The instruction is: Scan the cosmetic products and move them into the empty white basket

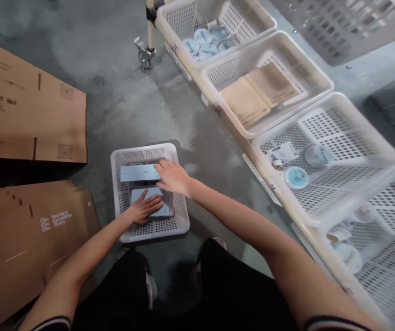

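A white plastic basket (115, 202) stands on the floor in front of my feet. Inside it, a long, narrow light blue box (137, 173) lies toward the far side, and a wider light blue box (165, 208) lies nearer to me. My right hand (171, 176) holds the right end of the long box, fingers over the far edge and thumb at the near one. Flat on the wider box rests my left hand (145, 208), its fingers spread. That hand covers much of the box beneath it.
Flattened cardboard cartons (59, 248) and a large carton (31, 101) are at my left. Along the right runs a rack with white baskets (328, 87), holding round blue-lidded tubs (295, 177) and brown packets (247, 103). A caster wheel (145, 57) is at its far end.
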`<state>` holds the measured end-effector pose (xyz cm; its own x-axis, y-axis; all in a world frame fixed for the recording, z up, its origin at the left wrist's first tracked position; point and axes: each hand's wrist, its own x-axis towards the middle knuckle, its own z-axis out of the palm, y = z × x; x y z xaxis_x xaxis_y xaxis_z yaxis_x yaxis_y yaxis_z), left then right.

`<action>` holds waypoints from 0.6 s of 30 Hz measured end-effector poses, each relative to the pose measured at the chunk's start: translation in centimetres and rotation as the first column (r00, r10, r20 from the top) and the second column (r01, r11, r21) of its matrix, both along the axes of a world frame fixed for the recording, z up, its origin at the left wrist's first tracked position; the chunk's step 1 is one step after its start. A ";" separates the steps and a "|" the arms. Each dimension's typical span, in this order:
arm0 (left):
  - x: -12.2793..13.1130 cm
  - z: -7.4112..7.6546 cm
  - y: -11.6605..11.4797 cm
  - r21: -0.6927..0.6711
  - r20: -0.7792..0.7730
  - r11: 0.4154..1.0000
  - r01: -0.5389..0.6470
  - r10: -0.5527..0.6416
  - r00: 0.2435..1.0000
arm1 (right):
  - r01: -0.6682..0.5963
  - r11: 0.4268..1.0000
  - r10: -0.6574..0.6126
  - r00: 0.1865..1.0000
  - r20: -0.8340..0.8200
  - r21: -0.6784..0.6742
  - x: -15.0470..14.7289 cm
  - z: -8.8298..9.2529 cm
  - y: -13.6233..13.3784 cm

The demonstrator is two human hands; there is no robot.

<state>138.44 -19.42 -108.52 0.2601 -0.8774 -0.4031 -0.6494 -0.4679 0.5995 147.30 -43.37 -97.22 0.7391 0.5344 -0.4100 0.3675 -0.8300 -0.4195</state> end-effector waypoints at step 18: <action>3.9 -1.0 -1.3 0.014 0.559 0.810 -0.586 0.479 0.676 | 0.095 0.970 -0.207 0.802 0.561 0.222 6.7 18.4 -9.6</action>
